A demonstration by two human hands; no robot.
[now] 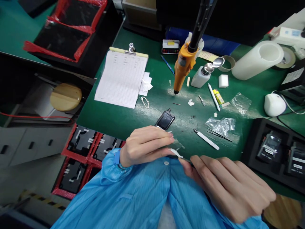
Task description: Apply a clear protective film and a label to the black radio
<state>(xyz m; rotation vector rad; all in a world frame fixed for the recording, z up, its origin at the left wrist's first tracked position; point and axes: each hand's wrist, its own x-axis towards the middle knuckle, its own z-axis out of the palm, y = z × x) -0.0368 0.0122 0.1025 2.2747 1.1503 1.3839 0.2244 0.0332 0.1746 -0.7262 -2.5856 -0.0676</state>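
My left hand [150, 144] is closed, its thumb and fingers pinching a small white strip [176, 153] in front of my body. A bit of clear film [178, 144] sticks out beside those fingertips. Close by on the right, my right hand [228, 181] is closed too, thumb and forefinger pinched on a thin greyish edge that meets the strip's end; what it is I cannot make out. Just beyond my left fingers lies a black handheld device [165, 120] with a screen and stubby antenna, partly hidden by the hand.
An orange electric screwdriver [183, 65] hangs over the green bench. Tweezers [220, 135], a white-handled tool [206, 139] and crumpled clear plastic [221, 125] lie right of centre. A clipboard [121, 76] is at left, a pump bottle [202, 76] behind, a black foam tray [252, 140] at right.
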